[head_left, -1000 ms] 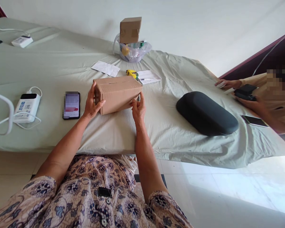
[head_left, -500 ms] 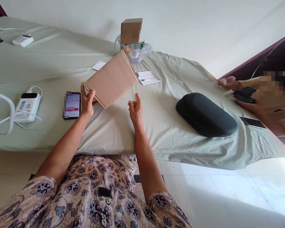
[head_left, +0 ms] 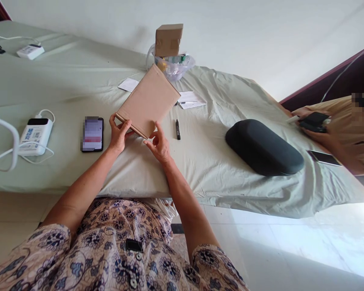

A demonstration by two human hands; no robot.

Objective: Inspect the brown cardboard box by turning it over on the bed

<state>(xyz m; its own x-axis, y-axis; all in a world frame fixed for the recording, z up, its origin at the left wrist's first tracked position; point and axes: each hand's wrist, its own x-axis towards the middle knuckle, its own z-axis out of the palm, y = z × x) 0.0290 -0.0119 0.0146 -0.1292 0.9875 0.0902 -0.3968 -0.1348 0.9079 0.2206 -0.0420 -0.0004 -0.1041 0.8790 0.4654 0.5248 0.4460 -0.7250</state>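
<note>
A flat brown cardboard box [head_left: 148,101] is tilted above the cloth-covered table, its near edge toward me. My left hand [head_left: 119,135] is closed on its near left corner, thumb on the top face and the other fingers partly hidden at the edge. At the near right corner, my right hand [head_left: 159,143] pinches the box's edge between thumb and fingers. A black marker [head_left: 178,129] lies on the cloth just right of my right hand. To the left of my left hand is a smartphone [head_left: 93,135] with its screen lit.
Behind the box, a clear plastic basket [head_left: 176,70] carries a smaller cardboard box [head_left: 169,40]. Papers [head_left: 191,100] with a pen lie nearby. A black case [head_left: 263,147] sits at right, near another person's hands [head_left: 314,125] holding a black object. White power bank [head_left: 34,137] with cables, left.
My right hand has moved left onto the box's near corner, and the marker now shows where that hand was. The box has shifted slightly right and turned a little.
</note>
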